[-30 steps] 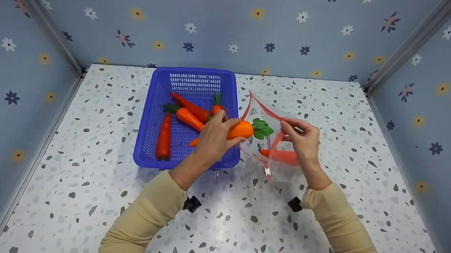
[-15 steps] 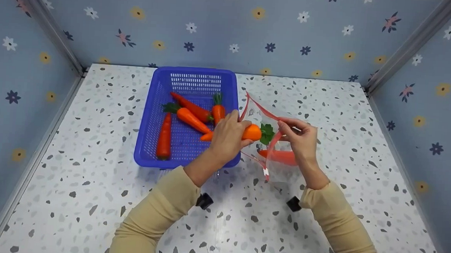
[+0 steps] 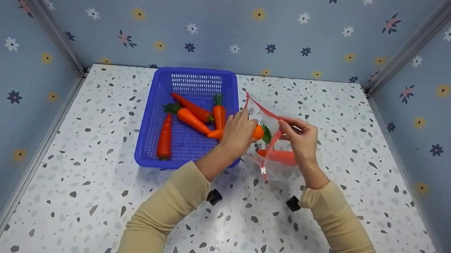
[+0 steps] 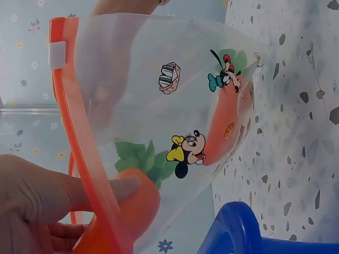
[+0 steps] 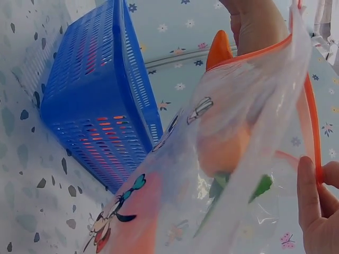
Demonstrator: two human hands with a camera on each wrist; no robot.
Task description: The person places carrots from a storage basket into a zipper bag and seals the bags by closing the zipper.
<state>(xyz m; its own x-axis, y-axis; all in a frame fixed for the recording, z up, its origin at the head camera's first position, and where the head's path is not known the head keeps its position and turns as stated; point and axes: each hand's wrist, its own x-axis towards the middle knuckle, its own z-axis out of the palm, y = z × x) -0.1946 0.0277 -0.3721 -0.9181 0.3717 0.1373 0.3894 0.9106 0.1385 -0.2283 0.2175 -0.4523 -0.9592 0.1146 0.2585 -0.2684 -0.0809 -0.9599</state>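
My left hand [image 3: 237, 131] grips an orange toy carrot [image 3: 258, 132]. Its thick, leafy end is inside the mouth of a clear zip bag [image 4: 132, 79] with a red edge and cartoon prints, while the pointed tip still sticks out over the basket. In the left wrist view, thumb and fingers clasp the carrot at the bag's red strip. My right hand [image 3: 301, 140] pinches the far side of the red rim between thumb and fingers, spreading the mouth. A redder carrot [image 3: 283, 157] lies inside the bag, low near the table.
Left of the bag stands a blue plastic basket [image 3: 143, 137] with several carrots, among them a red one [image 3: 164, 138] and an orange one with green leaves [image 3: 191, 119]. A white slider [image 3: 263, 170] sits on the bag's zip. Flowered walls [image 3: 215, 29] enclose the speckled table [image 3: 100, 166].
The left hand has moved right with the carrot, bringing its leafy end from in front of the bag's mouth into it. The right hand has stayed nearly still, holding the rim.
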